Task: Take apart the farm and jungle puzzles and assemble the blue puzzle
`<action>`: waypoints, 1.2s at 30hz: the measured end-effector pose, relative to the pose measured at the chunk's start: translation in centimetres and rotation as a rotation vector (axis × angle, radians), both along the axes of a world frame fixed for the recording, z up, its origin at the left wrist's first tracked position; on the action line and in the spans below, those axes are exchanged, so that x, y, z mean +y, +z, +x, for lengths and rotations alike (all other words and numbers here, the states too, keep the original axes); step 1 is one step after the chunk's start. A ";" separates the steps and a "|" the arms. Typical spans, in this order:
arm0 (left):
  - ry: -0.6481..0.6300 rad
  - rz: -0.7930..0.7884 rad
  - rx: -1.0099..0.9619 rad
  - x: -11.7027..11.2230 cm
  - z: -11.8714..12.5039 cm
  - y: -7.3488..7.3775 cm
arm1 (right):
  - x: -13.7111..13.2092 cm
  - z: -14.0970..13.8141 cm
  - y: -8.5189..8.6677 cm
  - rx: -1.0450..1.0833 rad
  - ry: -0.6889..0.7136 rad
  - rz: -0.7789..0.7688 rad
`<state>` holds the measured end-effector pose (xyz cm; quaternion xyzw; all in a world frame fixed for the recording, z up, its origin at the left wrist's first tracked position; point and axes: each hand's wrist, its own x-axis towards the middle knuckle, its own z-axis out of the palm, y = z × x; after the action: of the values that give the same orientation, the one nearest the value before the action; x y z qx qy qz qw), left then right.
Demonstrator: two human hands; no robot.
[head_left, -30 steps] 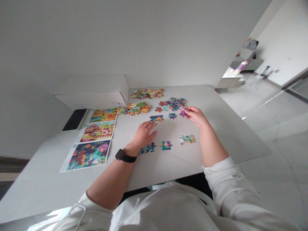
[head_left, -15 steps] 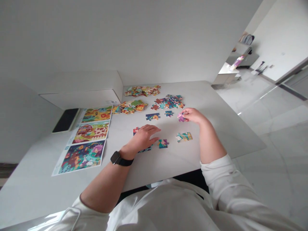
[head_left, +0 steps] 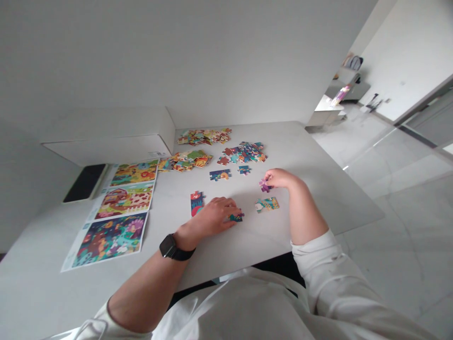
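My right hand [head_left: 279, 178] pinches a purple puzzle piece [head_left: 264, 185] just above or on the tabletop. Thumb and fingers of my left hand [head_left: 220, 215] close round a dark teal puzzle piece [head_left: 238, 217], partly hidden beneath them. Left of that hand, a red and blue joined strip of puzzle pieces [head_left: 197, 202] is partly covered by it. A teal and yellow joined section [head_left: 267, 204] lies below my right hand. Farther back are a dark blue joined pair with a yellow shape [head_left: 220, 175] and a single blue puzzle piece [head_left: 244, 170].
Behind them sit a blue-brown heap of puzzle pieces [head_left: 244, 153], a yellow-green heap [head_left: 187, 160] and another heap [head_left: 205, 136] by the wall. On the left are a picture sheet [head_left: 122, 200], a phone [head_left: 85, 183] and a white box [head_left: 106, 146].
My left hand has moved right and closed over the dark teal piece, uncovering more of the red and blue strip. My right hand, still holding the purple piece, has come slightly nearer.
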<state>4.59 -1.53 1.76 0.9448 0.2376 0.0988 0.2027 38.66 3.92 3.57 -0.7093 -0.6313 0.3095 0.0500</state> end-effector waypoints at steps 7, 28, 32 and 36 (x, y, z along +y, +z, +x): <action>0.009 0.011 -0.018 -0.1 0.1 -0.2 | 0.2 -0.5 0.4 -0.123 0.025 0.021; 0.230 0.151 -0.146 -0.1 0.0 0.3 | -0.1 0.1 0.2 -0.027 0.023 0.051; 0.382 0.071 -0.155 -0.3 -0.1 1.0 | 1.0 1.6 -0.4 0.132 -0.068 0.171; 0.433 0.096 -0.102 -0.1 -0.2 1.4 | 3.2 2.6 -0.7 0.096 -0.120 0.291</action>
<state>4.35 -1.60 3.18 0.8742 0.4192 0.1987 0.1433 41.27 7.09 2.83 -0.7156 -0.6227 0.2448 0.2006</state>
